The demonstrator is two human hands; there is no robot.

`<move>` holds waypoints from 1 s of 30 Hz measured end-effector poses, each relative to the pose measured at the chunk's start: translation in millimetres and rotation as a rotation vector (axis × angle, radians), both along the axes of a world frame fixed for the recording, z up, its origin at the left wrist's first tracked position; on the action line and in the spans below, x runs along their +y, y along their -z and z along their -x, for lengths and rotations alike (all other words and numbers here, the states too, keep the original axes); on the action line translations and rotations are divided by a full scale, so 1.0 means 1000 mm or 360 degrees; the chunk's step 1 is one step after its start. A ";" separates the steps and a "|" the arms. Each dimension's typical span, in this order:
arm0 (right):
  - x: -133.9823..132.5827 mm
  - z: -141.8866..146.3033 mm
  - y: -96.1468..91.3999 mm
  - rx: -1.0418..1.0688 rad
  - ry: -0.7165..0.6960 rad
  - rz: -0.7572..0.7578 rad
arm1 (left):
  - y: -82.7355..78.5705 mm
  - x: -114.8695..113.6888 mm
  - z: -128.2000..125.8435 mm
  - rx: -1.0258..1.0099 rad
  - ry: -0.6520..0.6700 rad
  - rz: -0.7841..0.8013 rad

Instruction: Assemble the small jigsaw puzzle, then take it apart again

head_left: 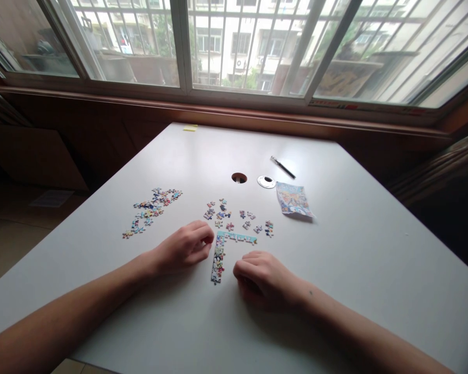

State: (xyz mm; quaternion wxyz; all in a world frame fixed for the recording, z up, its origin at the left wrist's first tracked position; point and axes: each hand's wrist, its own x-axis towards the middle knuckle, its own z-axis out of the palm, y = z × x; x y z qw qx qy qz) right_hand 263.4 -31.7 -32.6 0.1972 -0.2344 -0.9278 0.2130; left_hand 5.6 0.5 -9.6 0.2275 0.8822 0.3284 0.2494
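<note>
Two joined strips of jigsaw puzzle form a corner on the white table: a top edge and a left side. My left hand rests just left of that corner, fingers curled in towards the thumb. To the right of the side strip lies my right hand, closed with its fingertips turned under. Whether either hand holds a piece is hidden. Above the strips are several loose puzzle pieces. A larger heap of puzzle pieces spreads out farther left.
A creased picture sheet lies at the right, near a round cover and a black pen. The table has a cable hole. Yellow strips sit at its far edge, below a barred window.
</note>
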 end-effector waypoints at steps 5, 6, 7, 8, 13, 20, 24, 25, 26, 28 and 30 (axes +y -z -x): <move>-0.001 0.000 0.001 0.0099 0.0082 -0.0047 | 0.002 0.001 0.000 0.0001 -0.0001 0.0030; -0.001 0.000 0.001 0.0111 0.0108 -0.0055 | 0.002 0.001 0.000 -0.0003 -0.0002 0.0032; -0.001 0.000 0.002 0.0117 0.0132 -0.0057 | 0.002 0.001 0.000 -0.0004 -0.0003 0.0034; -0.001 -0.001 0.002 0.0119 0.0153 -0.0052 | 0.002 0.001 0.000 -0.0001 -0.0002 0.0037; 0.000 -0.002 0.002 0.0080 0.0188 -0.0023 | 0.002 0.001 0.001 0.0016 0.0007 0.0051; -0.001 0.000 -0.001 0.0023 0.0187 -0.0042 | 0.001 0.001 0.000 -0.0003 0.0005 0.0057; -0.001 0.001 -0.001 0.0007 0.0186 -0.0044 | 0.002 0.001 0.000 -0.0004 0.0009 0.0055; -0.001 0.001 -0.001 0.0006 0.0188 -0.0047 | 0.002 0.001 0.000 0.0000 0.0011 0.0054; -0.001 0.001 -0.001 0.0005 0.0188 -0.0052 | 0.003 0.001 0.001 0.0005 0.0011 0.0050; -0.001 0.001 -0.002 0.0003 0.0190 -0.0061 | 0.004 0.001 0.001 0.0015 0.0008 0.0046; -0.001 0.001 -0.002 -0.0002 0.0187 -0.0069 | 0.004 0.001 0.001 0.0024 0.0008 0.0043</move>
